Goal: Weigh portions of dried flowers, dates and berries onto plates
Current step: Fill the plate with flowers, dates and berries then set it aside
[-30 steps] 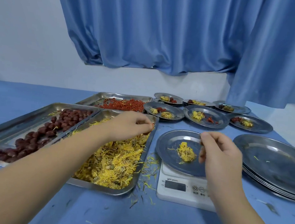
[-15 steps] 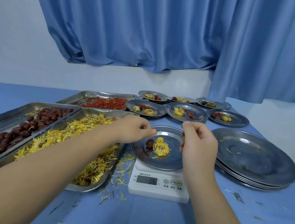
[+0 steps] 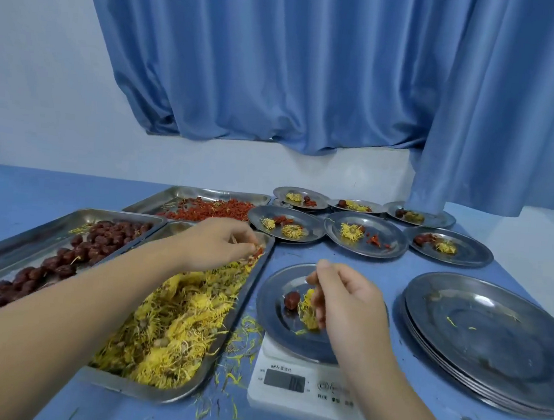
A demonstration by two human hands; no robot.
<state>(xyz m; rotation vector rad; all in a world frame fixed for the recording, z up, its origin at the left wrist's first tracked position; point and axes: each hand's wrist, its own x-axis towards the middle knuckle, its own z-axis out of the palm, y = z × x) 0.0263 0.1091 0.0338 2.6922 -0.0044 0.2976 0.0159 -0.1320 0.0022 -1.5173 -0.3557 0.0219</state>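
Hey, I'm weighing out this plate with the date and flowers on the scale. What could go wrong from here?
1. Your left hand pinches red berries above the flower tray; any that drop would mix into the loose flowers.
2. Your right hand pinches the dried flowers on the plate; pressing down there could skew the reading on the scale.

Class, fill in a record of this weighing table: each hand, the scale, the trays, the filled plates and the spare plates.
Scale: carries a plate with one date and flowers
Left hand: pinches red berries above the far end of the flower tray
Right hand: fingers curled at the flowers on that plate; grip unclear
Trays: date tray, berry tray, flower tray
Filled plates: six, at the back
Spare plates: stack right of the scale, stray petals on top
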